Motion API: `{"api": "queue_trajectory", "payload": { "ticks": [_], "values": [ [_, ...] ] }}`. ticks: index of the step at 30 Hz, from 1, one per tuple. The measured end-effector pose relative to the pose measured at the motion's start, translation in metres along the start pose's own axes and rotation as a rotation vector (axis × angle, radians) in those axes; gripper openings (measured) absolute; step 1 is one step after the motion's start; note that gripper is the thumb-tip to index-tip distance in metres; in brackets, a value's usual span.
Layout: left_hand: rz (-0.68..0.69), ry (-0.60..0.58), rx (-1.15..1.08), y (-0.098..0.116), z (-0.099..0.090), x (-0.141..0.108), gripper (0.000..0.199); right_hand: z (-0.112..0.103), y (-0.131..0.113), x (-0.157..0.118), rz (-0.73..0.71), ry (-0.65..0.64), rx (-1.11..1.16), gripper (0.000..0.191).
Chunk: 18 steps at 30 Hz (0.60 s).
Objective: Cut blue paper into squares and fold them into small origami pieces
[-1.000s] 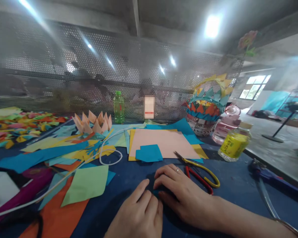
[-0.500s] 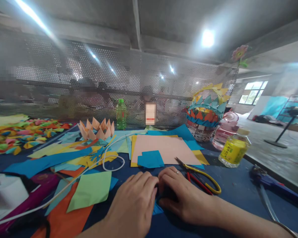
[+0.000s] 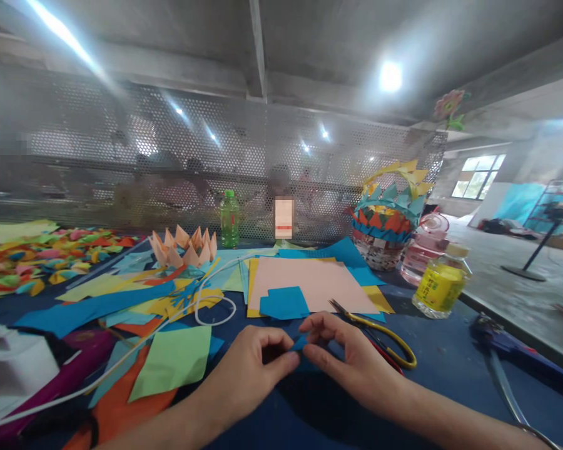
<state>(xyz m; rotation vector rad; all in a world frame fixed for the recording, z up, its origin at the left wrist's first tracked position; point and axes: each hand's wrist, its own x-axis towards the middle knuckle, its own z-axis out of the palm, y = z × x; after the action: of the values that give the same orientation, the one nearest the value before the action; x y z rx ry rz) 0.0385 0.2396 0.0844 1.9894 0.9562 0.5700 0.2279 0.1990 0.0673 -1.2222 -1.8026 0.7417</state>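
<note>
My left hand pinches a small folded piece of blue paper between thumb and fingertips. Just to its right, my right hand is held with thumb and fingers apart around the paper's other side; whether the thumb touches it I cannot tell. Beyond my hands lie a stack of pink paper sheets and, on top of it, blue paper squares. Scissors with yellow and red handles rest beside my right hand, their tips on the stack.
A green paper square, a white cable and a white plug lie at left. Farther back stand a peach paper crown, a green bottle and a paper basket. A yellow-labelled bottle and glue gun are right.
My hands have lifted from the table and opened up around the blue paper, which now shows between the fingertips. The right hand's fingers have spread.
</note>
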Motion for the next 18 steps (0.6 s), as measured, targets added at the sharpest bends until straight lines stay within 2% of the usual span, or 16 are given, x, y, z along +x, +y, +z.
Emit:
{"api": "queue_trajectory", "payload": {
  "ticks": [4,10,14,18],
  "values": [
    [-0.032,0.040,-0.113,0.0042,-0.0029,0.0017,0.024,-0.0009,-0.0010,-0.0006,0.040,-0.036,0.018,0.021],
    [-0.008,0.024,-0.218,-0.0016,0.0009,0.0029,0.025,-0.0012,-0.0034,0.0001,0.086,-0.041,0.129,0.025],
    [0.004,0.015,-0.205,-0.0043,0.0020,0.0015,0.023,-0.0011,-0.0039,-0.0005,0.133,-0.065,0.224,0.029],
    [-0.026,0.028,-0.143,0.0008,0.0004,0.0006,0.021,-0.0021,-0.0022,-0.0023,0.131,-0.082,0.211,0.031]
  ]
}}
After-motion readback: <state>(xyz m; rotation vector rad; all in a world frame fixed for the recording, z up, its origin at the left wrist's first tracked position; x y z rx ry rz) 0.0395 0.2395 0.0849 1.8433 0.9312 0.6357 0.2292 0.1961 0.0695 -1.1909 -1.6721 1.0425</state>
